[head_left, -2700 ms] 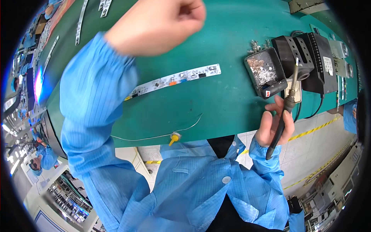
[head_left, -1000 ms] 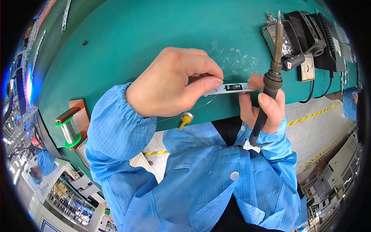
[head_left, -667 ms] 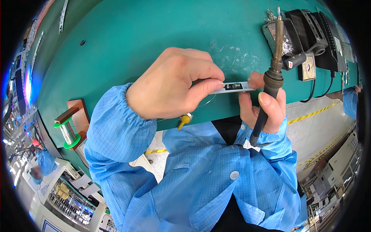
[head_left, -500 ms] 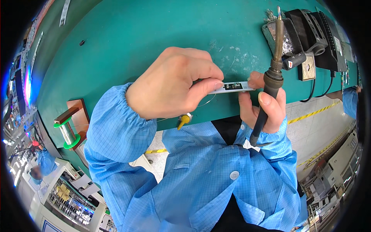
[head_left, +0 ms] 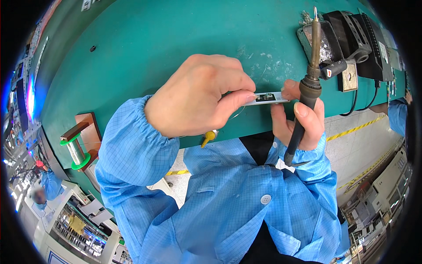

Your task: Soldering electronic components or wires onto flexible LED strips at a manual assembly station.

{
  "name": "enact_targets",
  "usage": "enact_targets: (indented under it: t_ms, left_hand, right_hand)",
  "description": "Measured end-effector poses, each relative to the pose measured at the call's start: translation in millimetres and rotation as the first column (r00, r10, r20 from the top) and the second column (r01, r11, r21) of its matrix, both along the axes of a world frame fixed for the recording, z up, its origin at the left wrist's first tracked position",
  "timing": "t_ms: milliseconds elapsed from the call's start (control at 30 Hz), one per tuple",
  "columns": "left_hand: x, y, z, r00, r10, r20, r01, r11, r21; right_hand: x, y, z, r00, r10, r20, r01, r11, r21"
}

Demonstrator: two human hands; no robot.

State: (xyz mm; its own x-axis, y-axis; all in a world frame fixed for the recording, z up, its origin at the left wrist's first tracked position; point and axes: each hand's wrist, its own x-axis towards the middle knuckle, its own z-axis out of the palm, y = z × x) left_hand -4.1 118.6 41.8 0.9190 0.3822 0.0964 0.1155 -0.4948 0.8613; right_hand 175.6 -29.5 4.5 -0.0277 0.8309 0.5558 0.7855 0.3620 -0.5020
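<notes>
Right now the left hand (head_left: 198, 94) pinches a narrow white strip (head_left: 266, 97) between thumb and fingertips, its fingers closed on the strip's left end. The strip is a slim circuit board, pale with a small dark component near its middle, lying level just above the near edge of the green desk (head_left: 154, 48). Its other end touches the thumb of the right hand (head_left: 296, 121), just to the right of the left hand. That right hand is wrapped tight around the dark handle of a soldering iron (head_left: 307, 83), which stands nearly upright, its metal tip pointing away from the strip. A thin wire runs from under the left hand's fingers, and a small yellow plug (head_left: 208, 137) hangs just below that hand. Beyond the right hand sits a black iron stand (head_left: 351, 39). Far left of the left hand stands a wire spool (head_left: 74, 149) with green rims.
</notes>
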Motion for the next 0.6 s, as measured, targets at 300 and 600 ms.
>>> enact_targets:
  t_ms: [300,600]
  left_hand:
    - [1,-3,-1,1.000,0.023,-0.007,-0.022,1.000,0.017]
    - [-10,-14,6,0.998,0.053,0.043,-0.059,0.988,0.140]
  right_hand:
    - [-2,1,-1,1.000,-0.009,-0.016,0.009,1.000,0.024]
    - [-9,4,-2,0.995,-0.057,-0.078,0.061,0.997,0.050]
